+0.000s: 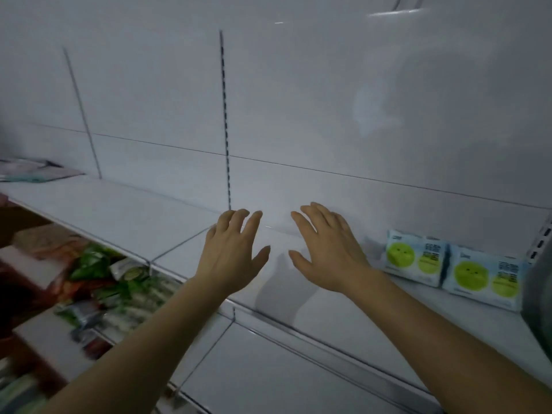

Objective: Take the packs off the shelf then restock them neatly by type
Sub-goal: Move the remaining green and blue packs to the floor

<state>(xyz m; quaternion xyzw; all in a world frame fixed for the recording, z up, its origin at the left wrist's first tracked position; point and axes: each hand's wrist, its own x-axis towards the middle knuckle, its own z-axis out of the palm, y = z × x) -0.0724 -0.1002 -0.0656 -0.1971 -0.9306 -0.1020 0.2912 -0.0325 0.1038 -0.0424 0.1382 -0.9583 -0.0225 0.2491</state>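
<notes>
A white shelf (125, 216) runs from the left to the right of the view. Two light blue packs with green round faces stand side by side at its right end, one pack (415, 256) to the left and the other pack (484, 280) beside it. My left hand (233, 253) and my right hand (328, 252) hover palm down over the shelf's middle, fingers spread, holding nothing. Both hands are left of the packs and apart from them.
A flat pack (35, 171) lies on the shelf at the far left. Below the shelf's left part, a heap of green and white packs (119, 288) is blurred. A slotted upright (225, 121) runs up the white back panel. A lower shelf (268, 369) sits beneath.
</notes>
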